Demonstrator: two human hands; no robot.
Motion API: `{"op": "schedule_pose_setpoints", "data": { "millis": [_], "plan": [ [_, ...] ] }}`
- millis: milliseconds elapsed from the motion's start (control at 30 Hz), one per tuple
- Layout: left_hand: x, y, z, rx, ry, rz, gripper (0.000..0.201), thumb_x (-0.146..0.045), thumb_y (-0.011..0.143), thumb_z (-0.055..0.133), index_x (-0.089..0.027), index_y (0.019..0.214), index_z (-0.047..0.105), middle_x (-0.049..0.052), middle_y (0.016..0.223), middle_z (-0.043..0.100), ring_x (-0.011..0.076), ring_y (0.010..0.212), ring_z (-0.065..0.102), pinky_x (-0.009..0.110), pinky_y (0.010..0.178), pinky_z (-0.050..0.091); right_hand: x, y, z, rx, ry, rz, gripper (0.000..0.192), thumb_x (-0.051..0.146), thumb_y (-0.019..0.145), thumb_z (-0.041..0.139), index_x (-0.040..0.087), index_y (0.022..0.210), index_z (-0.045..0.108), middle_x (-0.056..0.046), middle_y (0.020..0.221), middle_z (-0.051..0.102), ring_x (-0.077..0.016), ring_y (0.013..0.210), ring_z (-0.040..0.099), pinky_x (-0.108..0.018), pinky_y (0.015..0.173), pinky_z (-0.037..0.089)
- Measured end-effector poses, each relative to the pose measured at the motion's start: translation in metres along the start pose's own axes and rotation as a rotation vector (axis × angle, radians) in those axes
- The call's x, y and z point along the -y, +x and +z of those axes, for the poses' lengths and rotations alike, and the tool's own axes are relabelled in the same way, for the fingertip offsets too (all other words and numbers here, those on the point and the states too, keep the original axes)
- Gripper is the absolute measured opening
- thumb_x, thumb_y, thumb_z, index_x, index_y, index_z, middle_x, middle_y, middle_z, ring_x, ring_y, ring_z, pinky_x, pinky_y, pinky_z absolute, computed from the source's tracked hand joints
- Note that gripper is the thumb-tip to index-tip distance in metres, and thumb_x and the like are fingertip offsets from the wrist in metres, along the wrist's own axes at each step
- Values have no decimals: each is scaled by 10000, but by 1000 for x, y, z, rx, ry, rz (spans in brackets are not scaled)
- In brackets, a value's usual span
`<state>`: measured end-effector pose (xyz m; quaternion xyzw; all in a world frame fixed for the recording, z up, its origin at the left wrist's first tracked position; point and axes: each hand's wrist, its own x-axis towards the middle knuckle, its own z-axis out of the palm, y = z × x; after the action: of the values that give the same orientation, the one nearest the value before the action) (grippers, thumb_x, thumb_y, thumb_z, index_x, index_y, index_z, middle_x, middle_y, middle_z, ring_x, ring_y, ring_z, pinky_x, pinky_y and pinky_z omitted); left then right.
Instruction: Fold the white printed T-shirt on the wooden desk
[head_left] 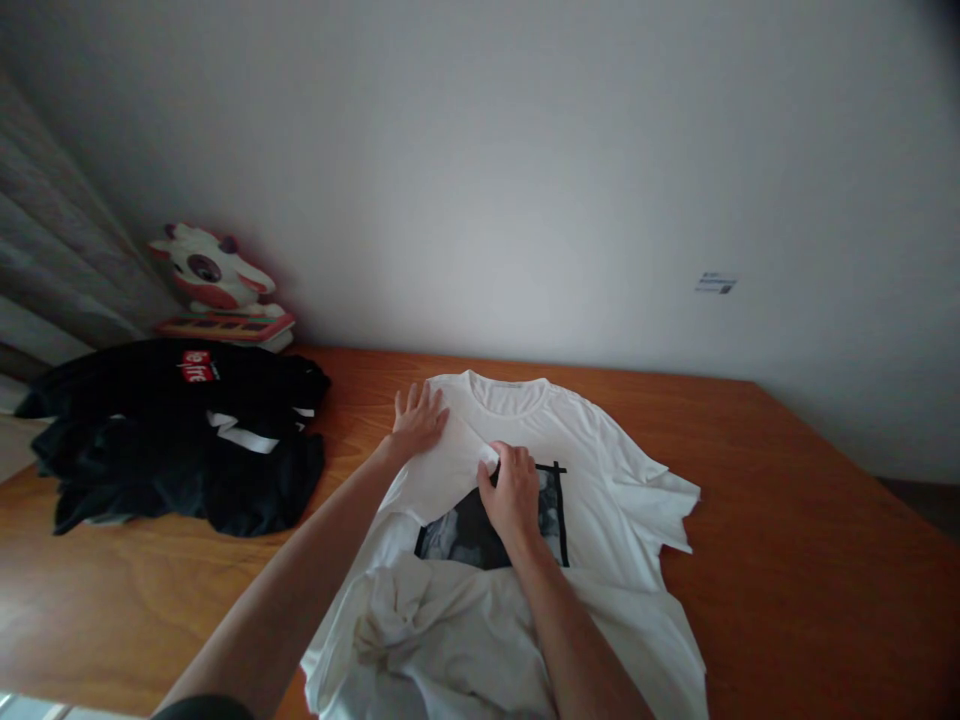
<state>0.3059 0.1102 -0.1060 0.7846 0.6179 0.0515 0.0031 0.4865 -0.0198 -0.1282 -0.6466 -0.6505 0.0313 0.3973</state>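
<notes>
Left hand (pixel 417 418) flat and spread on white T-shirt (pixel 600 450) shoulder, right hand (pixel 514 495) pinching folded sleeve (pixel 450 470), covering its dark print (pixel 457 535), hem cut off below.

Domestic room, likely a bedroom or living space. Evidence: a wooden table (pixel 787 520) set against a plain pale wall (pixel 525 150); at ten o'clock, a grey curtain (pixel 52 260); beside it a cartoon-animal toy (pixel 206 270) on a small stack of colourful boxes (pixel 225 328); at nine o'clock, a heap of black clothing (pixel 172 440); a white T-shirt (pixel 600 440) spread at centre.
</notes>
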Motion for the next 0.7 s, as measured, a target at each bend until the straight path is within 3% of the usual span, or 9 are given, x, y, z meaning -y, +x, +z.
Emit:
{"op": "schedule_pose_setpoints", "data": {
  "millis": [133,233,367,533,700],
  "plan": [
    [-8,-28,0,-135,9,104,525,-261,1011,351,-102,1498,462,189,1658,329,340,1526,318,510,1221,307,6,0,-3,-24,17,-49,170,254,912,611,209,1073,640,-102,1042,621,-277,984,571,-417,882,452],
    [-11,-67,15,-185,-59,189,556,-359,1038,339,-111,1528,422,201,1647,345,339,1517,344,506,1200,356,7,-1,-1,-39,88,-38,95,224,915,589,219,1003,624,-87,1019,623,-262,975,570,-408,886,450],
    [6,-104,27,-160,-52,224,592,-421,1046,317,-123,1548,416,193,1629,383,339,1528,322,527,1218,327,3,-1,3,-51,131,-9,82,189,902,572,218,971,606,-80,1000,642,-257,980,579,-393,877,460],
    [21,-101,18,-79,5,181,548,-386,1030,353,-186,1526,470,153,1624,408,364,1509,354,605,1207,305,0,-1,7,-61,152,32,94,210,901,585,210,991,612,-86,996,645,-260,969,593,-398,878,469],
    [-15,-84,18,-160,-1,190,590,-396,1028,351,-112,1538,435,217,1631,361,384,1526,308,586,1206,308,-1,2,10,-116,256,90,124,299,958,545,201,1002,606,-102,989,657,-252,937,603,-412,893,482]
  ]
}}
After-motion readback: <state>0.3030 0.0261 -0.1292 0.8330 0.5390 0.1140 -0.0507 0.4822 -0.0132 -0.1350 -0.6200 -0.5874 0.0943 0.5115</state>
